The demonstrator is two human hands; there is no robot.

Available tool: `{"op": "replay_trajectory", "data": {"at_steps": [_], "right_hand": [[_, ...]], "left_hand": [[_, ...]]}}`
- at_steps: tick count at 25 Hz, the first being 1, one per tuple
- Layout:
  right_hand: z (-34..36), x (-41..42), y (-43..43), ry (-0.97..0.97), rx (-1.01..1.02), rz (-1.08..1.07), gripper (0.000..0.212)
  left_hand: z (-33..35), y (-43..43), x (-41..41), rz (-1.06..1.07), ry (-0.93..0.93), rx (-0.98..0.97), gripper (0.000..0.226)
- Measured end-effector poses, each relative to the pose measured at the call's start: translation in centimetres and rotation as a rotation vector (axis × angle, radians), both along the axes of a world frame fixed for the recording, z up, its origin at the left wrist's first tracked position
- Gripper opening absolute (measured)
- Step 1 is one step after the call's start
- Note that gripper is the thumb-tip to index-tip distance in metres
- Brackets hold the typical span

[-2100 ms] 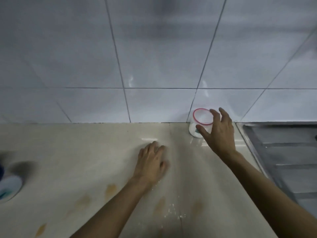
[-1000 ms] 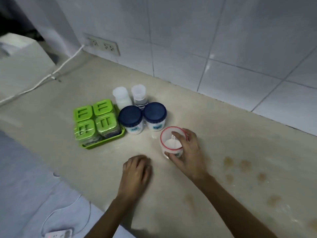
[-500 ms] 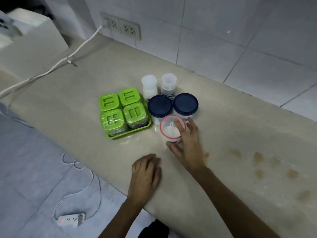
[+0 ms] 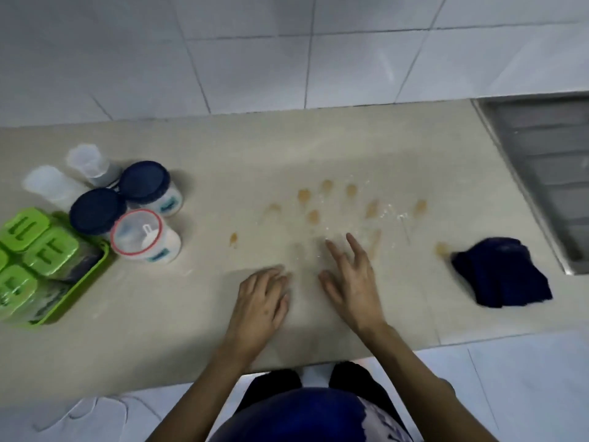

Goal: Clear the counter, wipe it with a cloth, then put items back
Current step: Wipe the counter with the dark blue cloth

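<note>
A clear jar with a red rim (image 4: 143,239) stands on the beige counter (image 4: 223,161) at the left, beside two blue-lidded jars (image 4: 97,210) and a green tray of green-lidded boxes (image 4: 35,266). A dark blue cloth (image 4: 500,272) lies crumpled at the right, near the sink. Brown stains (image 4: 331,202) and white powder mark the middle of the counter. My left hand (image 4: 259,301) rests flat on the counter near the front edge. My right hand (image 4: 350,275) hovers beside it with fingers spread, holding nothing.
Two white-capped bottles (image 4: 70,173) stand behind the jars. A steel sink drainboard (image 4: 548,167) fills the far right. White tiled wall runs along the back. The counter's front edge is just below my forearms, with the floor and a white cable beneath.
My right hand has let go of the red-rimmed jar, which now stands by the blue-lidded jars, and has drawn back to the middle. The view has swung right, showing the stains and cloth.
</note>
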State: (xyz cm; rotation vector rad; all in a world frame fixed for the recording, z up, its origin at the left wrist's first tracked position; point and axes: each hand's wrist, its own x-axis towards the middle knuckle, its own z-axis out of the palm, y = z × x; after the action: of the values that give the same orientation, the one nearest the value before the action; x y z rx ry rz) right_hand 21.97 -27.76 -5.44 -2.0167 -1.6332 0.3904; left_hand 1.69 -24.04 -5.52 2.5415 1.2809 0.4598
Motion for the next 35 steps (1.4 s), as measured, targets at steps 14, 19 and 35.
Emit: {"op": "replay_trajectory", "data": {"at_steps": [14, 19, 35], "right_hand": [[-1.1, 25.4, -11.8, -0.239, -0.059, -0.167, 0.055], [-2.3, 27.3, -10.4, -0.306, -0.376, -0.245, 0.088], [-2.3, 11.8, 1.7, -0.454, -0.29, 0.186, 0.064]], "left_hand": [[0.9, -5.3, 22.5, -0.227, 0.091, 0.02, 0.033], [1.0, -5.9, 23.5, -0.165, 0.122, -0.009, 0.034], [0.3, -5.3, 8.9, 0.189, 0.124, -0.101, 0.035]]}}
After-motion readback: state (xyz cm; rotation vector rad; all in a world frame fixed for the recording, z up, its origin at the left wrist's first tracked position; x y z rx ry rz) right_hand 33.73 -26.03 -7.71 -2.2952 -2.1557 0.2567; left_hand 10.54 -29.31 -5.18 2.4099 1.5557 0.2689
